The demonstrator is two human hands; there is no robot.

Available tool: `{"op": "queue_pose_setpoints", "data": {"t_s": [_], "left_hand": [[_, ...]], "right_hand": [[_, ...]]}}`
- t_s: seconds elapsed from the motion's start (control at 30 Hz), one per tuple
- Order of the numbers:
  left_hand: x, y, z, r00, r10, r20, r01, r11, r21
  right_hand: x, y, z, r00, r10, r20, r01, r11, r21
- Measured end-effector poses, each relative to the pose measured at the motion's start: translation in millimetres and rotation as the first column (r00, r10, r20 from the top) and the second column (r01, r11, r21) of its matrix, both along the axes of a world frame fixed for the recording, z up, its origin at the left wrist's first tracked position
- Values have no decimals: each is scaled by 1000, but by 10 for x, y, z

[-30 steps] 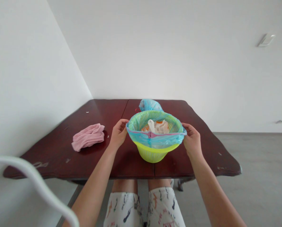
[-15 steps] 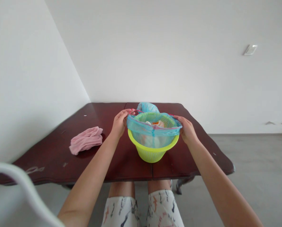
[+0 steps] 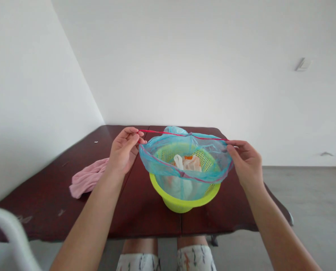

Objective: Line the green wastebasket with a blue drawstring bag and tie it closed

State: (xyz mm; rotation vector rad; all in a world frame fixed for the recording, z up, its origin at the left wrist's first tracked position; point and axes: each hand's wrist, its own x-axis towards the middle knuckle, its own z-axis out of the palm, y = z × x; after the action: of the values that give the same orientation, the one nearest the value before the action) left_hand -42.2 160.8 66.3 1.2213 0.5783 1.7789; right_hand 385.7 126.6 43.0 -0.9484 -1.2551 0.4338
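A translucent blue drawstring garbage bag [image 3: 156, 150] lines a yellow-green plastic basket [image 3: 179, 203], its mouth spread wide above the rim. My left hand [image 3: 126, 147] pinches the red drawstring [image 3: 162, 132] at the left end of the bag's mouth. At the right end my right hand [image 3: 245, 160] grips the same drawstring between thumb and fingers. The string is stretched taut between both hands along the far edge. Crumpled white and orange-marked waste [image 3: 190, 163] lies inside the bag.
A folded pink cloth [image 3: 88, 177] lies on the dark red wooden table [image 3: 145, 214], left of the basket and partly behind my left forearm. White walls [image 3: 168, 64] stand behind and to the left. A curved white bar [image 3: 12, 229] shows at lower left.
My hands have moved apart and nearer, drawing the red drawstring out longer. The bag's mouth is lifted and spread wider above the basket. My view has shifted closer to the table.
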Motion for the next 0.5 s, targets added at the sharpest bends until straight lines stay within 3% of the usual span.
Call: {"op": "queue_pose_setpoints", "data": {"t_s": [0.13,0.33,0.4,0.5], "left_hand": [[-70,-178,143,989,-8,-147,3,999,-37],[-156,-379,375,958,3,-285,-12,999,-32],[-215,-461,452,898,12,-440,-28,999,-29],[-314,-594,535,745,48,-666,-61,998,4]], "right_hand": [[19,-134,203,997,-40,71,37,998,48],[41,-328,397,967,-41,253,40,999,11],[31,-473,493,961,-16,277,20,1000,-12],[41,-716,643,958,57,280,-41,997,-60]]}}
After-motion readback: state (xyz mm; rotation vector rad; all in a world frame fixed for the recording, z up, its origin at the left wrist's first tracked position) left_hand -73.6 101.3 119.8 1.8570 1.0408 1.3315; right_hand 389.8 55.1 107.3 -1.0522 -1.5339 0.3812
